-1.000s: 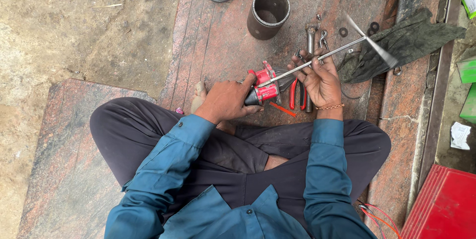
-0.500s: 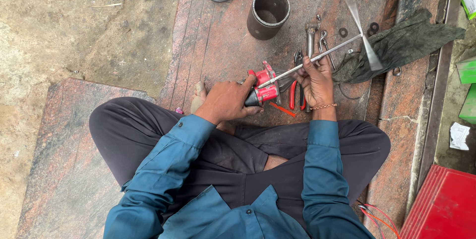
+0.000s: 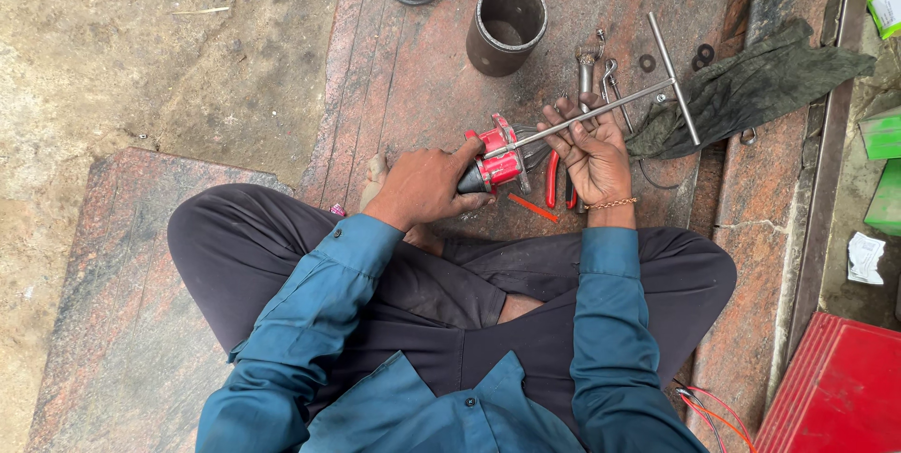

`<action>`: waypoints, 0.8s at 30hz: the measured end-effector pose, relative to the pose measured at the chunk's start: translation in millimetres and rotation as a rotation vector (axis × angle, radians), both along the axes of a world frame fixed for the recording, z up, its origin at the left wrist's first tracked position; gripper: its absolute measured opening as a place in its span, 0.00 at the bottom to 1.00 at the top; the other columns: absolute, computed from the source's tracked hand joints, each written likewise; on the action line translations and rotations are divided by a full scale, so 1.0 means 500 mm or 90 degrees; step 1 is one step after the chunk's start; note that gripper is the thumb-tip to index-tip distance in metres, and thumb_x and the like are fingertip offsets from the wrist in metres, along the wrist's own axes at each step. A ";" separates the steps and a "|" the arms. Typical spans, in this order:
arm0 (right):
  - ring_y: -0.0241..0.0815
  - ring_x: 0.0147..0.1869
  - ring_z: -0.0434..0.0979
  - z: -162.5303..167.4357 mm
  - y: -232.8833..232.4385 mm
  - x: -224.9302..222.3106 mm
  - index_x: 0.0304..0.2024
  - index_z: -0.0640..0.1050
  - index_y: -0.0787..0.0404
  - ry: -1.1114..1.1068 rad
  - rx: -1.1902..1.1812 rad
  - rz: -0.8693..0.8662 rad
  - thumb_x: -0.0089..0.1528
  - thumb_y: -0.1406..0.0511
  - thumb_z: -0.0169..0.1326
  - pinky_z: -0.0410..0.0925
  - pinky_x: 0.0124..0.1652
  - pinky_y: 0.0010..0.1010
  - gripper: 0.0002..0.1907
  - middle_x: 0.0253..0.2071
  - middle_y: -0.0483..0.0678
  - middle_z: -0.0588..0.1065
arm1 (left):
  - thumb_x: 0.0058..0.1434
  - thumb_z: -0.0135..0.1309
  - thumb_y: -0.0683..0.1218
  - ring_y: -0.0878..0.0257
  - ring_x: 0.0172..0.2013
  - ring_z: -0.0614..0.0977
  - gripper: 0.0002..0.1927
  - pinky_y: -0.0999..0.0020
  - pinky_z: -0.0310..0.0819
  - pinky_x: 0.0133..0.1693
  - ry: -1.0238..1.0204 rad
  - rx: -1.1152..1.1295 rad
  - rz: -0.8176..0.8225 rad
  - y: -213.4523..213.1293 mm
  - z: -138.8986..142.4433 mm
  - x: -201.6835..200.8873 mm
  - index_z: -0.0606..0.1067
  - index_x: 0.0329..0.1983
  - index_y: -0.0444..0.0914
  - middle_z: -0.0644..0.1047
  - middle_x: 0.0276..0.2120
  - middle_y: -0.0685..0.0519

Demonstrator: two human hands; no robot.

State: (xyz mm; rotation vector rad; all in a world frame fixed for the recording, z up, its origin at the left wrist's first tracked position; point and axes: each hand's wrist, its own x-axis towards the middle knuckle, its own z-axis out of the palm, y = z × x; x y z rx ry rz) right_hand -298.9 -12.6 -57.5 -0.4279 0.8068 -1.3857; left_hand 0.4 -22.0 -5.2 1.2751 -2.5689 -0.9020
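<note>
Crossed legs in dark trousers fill the lower middle of the frame, blue sleeves reaching up from them. Just above the knees, at frame centre, the left hand (image 3: 424, 183) is clenched around a small red motor part (image 3: 495, 160); it looks compact, rigid and fairly heavy, best gripped around its body as it is now. The right hand (image 3: 593, 148) grasps the thin shaft of a T-handle wrench (image 3: 601, 107) seated in that part (steel, stiff, probably slick, so a hold close to the socket end suits it). Red-handled pliers (image 3: 552, 179) lie beneath. Farther up the stone floor (image 3: 404, 68) sit a dark rag (image 3: 751, 87) and a metal sleeve (image 3: 508, 25).
</note>
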 end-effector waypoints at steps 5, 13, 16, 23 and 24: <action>0.57 0.56 0.83 -0.050 0.000 -0.023 0.55 0.69 0.65 0.103 0.039 -0.056 0.70 0.75 0.53 0.78 0.53 0.47 0.12 0.49 0.59 0.78 | 0.53 0.59 0.72 0.37 0.28 0.82 0.47 0.43 0.73 0.28 0.005 -0.012 0.009 0.000 0.003 -0.001 0.61 0.66 0.40 0.80 0.25 0.41; 0.50 0.56 0.80 -0.038 0.001 0.006 0.54 0.70 0.62 0.033 -0.036 -0.014 0.72 0.75 0.53 0.76 0.59 0.47 0.10 0.50 0.52 0.76 | 0.53 0.60 0.72 0.37 0.29 0.82 0.46 0.43 0.73 0.30 0.013 -0.020 -0.002 -0.002 -0.011 -0.001 0.62 0.65 0.40 0.80 0.25 0.41; 0.55 0.63 0.80 0.002 -0.001 0.023 0.52 0.69 0.60 -0.007 -0.039 0.013 0.69 0.74 0.51 0.71 0.63 0.51 0.10 0.54 0.55 0.76 | 0.53 0.60 0.72 0.37 0.29 0.82 0.47 0.43 0.73 0.29 0.014 -0.012 -0.003 -0.006 -0.014 0.001 0.62 0.65 0.40 0.80 0.25 0.40; 0.53 0.53 0.84 -0.043 -0.003 0.022 0.47 0.72 0.62 0.068 0.011 -0.031 0.70 0.71 0.54 0.79 0.51 0.45 0.04 0.44 0.56 0.80 | 0.54 0.60 0.72 0.37 0.29 0.82 0.44 0.42 0.73 0.30 -0.004 -0.007 -0.006 -0.005 -0.016 0.005 0.63 0.63 0.41 0.79 0.25 0.40; 0.52 0.49 0.84 -0.060 -0.005 0.017 0.46 0.73 0.62 0.106 0.023 -0.050 0.70 0.70 0.55 0.80 0.47 0.43 0.04 0.42 0.55 0.80 | 0.54 0.60 0.72 0.37 0.29 0.82 0.44 0.42 0.73 0.30 -0.005 -0.010 -0.008 -0.005 -0.016 0.005 0.63 0.62 0.41 0.79 0.25 0.40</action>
